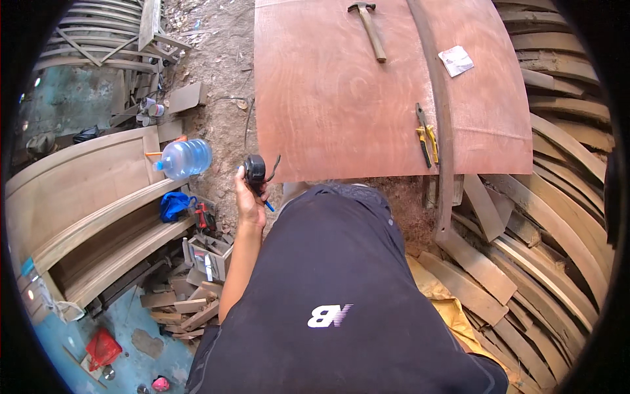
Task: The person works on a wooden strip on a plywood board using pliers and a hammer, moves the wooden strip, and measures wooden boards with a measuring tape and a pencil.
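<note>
My left hand [249, 202] is raised beside the near left corner of a reddish plywood sheet [328, 118]. Its fingers are closed round a black tape measure [254, 169], which has a dark strap hanging off it. A blue pen-like stick [269, 206] pokes out below the fingers. My right hand is out of view, the arm hidden past my dark shirt. On the plywood lie a claw hammer [371, 33], yellow-and-black pliers [426, 136] beside a second tool, and a folded white paper [455, 60].
A long wooden strip [433, 72] runs along the sheet's right side. Curved boards [554, 177] are stacked at right. To the left are a large water bottle [186, 159], a wooden bed panel [85, 171], a blue cloth [174, 206] and a heap of offcuts [187, 305].
</note>
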Motion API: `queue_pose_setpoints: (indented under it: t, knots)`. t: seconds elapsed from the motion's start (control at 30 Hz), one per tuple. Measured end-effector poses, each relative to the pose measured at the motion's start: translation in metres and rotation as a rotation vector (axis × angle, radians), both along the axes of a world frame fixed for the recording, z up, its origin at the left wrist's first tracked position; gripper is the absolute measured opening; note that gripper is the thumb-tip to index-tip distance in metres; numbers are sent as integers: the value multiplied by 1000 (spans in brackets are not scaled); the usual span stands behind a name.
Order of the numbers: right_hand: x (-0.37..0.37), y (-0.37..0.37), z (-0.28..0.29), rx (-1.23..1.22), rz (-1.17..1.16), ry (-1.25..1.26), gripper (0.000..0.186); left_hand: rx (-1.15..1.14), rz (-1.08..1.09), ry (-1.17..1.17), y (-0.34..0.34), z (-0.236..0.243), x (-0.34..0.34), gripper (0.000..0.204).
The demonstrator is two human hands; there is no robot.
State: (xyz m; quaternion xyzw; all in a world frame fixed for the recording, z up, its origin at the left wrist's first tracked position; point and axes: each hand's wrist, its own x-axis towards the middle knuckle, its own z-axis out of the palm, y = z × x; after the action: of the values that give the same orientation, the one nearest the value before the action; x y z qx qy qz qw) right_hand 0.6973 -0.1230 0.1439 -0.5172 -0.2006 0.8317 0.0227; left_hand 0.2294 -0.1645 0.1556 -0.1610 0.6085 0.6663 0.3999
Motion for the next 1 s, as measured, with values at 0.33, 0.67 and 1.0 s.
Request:
queue_pose_setpoints:
  t: [0.33,0.67,1.0]
  knots:
    - [-5,-13,-9,4,-49,22,57,3,-27,13,4,-1,3,44]
    - [-7,-18,-11,3,-75,34,55,-20,-91,35,4,-8,-1,45]
    - [-11,-20,-15,-2,-96,47,54,-16,-93,66,18,4,0,43]
